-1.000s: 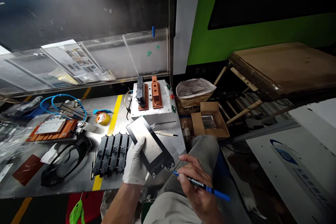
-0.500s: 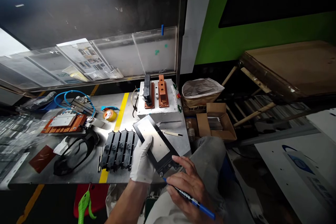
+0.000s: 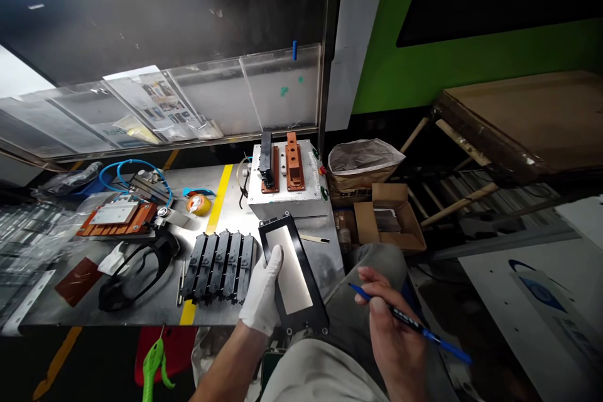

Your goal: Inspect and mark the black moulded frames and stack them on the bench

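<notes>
Head view: a black-framed rectangular plate with a pale centre is gripped along its edge by the white-gloved left hand and is held over the front edge of the steel bench, just beside a row of ribbed black blocks. A blue marker pen is pinched in the bare right hand, above a grey-trousered knee.

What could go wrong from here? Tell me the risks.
The left hand grips the black-framed plate alone, along one edge, so it might slip and strike the ribbed black blocks beside it. The marker in the bare right hand could streak the plate's pale panel.
</notes>
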The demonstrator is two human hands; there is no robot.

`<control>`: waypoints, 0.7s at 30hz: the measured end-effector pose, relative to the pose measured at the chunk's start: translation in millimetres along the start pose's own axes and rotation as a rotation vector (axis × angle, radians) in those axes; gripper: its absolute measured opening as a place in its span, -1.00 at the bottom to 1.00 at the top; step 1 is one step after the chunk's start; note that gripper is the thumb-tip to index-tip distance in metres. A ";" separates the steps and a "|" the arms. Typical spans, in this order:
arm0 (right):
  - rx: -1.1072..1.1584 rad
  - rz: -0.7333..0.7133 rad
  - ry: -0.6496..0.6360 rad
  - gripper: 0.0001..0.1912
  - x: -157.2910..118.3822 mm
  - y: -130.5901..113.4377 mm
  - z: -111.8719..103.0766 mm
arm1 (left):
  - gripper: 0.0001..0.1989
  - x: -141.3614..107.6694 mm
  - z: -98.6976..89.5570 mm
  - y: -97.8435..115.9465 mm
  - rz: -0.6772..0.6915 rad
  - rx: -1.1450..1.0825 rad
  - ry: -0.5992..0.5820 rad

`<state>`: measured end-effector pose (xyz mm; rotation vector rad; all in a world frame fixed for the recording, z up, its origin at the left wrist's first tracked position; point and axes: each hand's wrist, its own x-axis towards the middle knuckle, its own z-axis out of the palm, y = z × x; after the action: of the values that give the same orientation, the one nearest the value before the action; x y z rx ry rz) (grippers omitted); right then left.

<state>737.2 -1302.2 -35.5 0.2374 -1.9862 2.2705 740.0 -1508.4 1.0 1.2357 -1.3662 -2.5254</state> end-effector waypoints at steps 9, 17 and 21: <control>-0.267 0.199 -0.031 -0.77 6.2 -18.0 0.8 | -0.44 -19.8 13.5 3.2 0.026 0.036 -0.002; -0.326 0.296 -0.280 -0.75 11.8 -34.4 24.3 | -0.53 -23.3 13.8 -2.6 0.217 0.180 -0.036; -0.384 0.299 -0.245 -0.73 12.2 -34.9 32.3 | -0.60 -26.3 17.9 -4.2 0.258 0.177 -0.014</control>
<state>733.2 -1329.7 5.0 0.1991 -2.6957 2.0305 747.9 -1483.8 20.1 0.9882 -1.6625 -2.2856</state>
